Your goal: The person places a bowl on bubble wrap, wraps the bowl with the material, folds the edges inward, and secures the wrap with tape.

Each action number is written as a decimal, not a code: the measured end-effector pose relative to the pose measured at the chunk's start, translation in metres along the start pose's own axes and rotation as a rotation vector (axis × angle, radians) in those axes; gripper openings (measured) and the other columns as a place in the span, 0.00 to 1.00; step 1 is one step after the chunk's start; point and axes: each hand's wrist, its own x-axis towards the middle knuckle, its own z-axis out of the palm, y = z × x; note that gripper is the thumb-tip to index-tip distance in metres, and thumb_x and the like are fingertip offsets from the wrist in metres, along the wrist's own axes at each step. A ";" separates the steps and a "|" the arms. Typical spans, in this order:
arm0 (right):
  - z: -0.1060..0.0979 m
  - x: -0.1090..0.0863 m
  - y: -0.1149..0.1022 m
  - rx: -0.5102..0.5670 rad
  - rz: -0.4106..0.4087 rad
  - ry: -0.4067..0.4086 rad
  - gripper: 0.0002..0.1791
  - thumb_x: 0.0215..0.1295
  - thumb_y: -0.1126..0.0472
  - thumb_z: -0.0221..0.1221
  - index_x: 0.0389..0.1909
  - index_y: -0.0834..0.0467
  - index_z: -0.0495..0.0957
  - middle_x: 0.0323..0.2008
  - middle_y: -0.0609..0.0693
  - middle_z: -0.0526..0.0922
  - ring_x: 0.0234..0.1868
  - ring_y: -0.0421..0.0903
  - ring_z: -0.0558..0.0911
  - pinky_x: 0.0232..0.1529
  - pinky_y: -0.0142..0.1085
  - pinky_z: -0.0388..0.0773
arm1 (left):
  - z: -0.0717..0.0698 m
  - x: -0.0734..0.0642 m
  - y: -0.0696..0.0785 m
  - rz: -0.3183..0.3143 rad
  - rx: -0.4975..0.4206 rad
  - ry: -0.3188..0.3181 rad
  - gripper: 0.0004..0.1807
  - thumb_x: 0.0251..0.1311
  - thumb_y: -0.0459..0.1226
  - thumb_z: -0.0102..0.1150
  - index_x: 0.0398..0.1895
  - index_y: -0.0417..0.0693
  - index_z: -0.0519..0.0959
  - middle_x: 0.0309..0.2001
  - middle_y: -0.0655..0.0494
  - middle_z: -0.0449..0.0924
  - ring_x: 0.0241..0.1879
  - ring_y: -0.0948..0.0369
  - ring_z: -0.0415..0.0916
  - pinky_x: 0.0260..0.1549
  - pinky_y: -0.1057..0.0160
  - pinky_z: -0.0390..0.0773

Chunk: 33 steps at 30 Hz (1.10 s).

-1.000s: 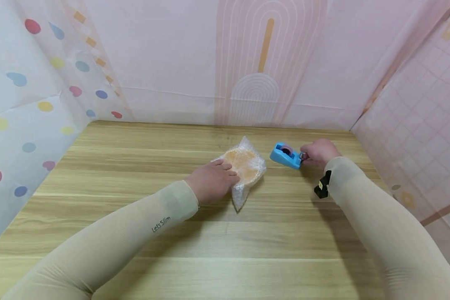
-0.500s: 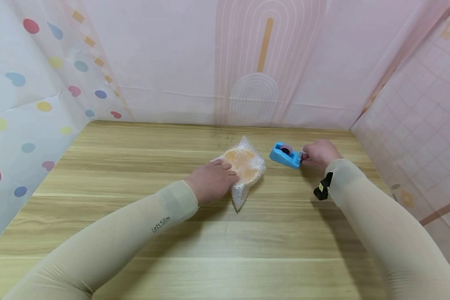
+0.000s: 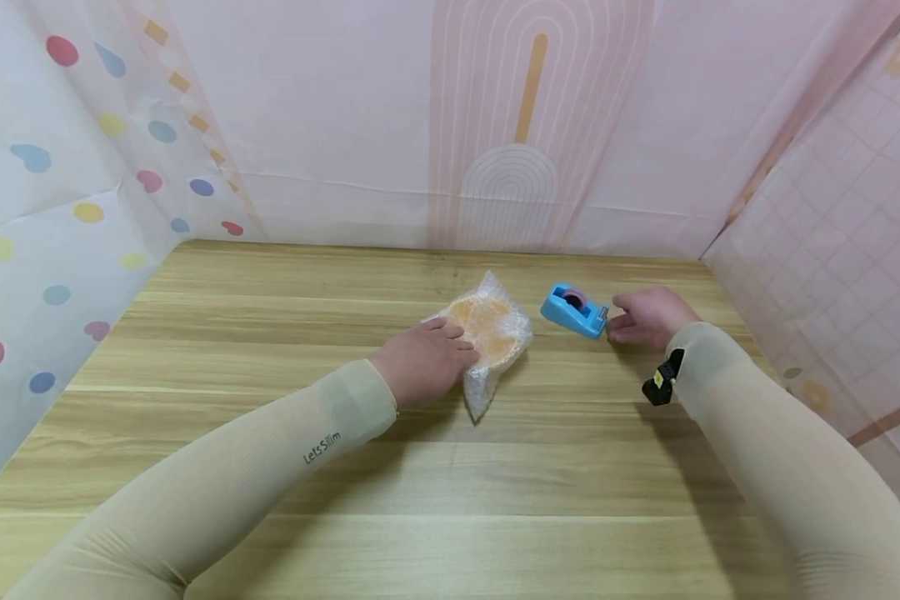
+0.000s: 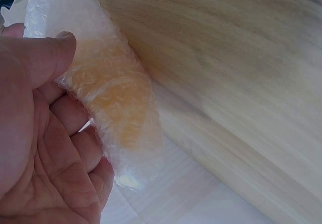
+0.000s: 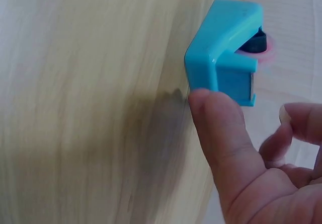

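Observation:
An orange-patterned round item in bubble wrap [image 3: 487, 329] lies mid-table. My left hand [image 3: 426, 360] holds the left edge of this package, its fingers over the wrap. In the left wrist view, the thumb [image 4: 43, 58] lies against one face of the bubble wrap [image 4: 110, 103], fingers curled at its edge. To the right sits a blue tape dispenser [image 3: 573, 312] with a pink-rimmed roll. My right hand [image 3: 652, 317] is just beside its cutter end, fingers loosely bent. In the right wrist view, a fingertip overlaps the corner of the dispenser [image 5: 216, 48]; no tape shows between thumb and fingers.
The wooden table [image 3: 450, 483] runs back to a pink patterned cloth [image 3: 330, 125]. Hanging cloths also stand along the left and right sides. A black wrist camera [image 3: 662, 379] hangs under my right wrist.
My right hand has drawn back a little to the right from the dispenser's cutter end, its fingers spreading apart. The left hand and the package have stayed put.

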 end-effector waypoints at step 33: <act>0.001 -0.004 0.015 0.167 -0.192 0.083 0.09 0.75 0.67 0.59 0.50 0.65 0.72 0.30 0.42 0.88 0.33 0.35 0.87 0.44 0.29 0.89 | -0.002 -0.001 0.000 0.023 0.014 0.033 0.15 0.78 0.40 0.50 0.59 0.52 0.82 0.62 0.60 0.86 0.64 0.54 0.77 0.75 0.48 0.71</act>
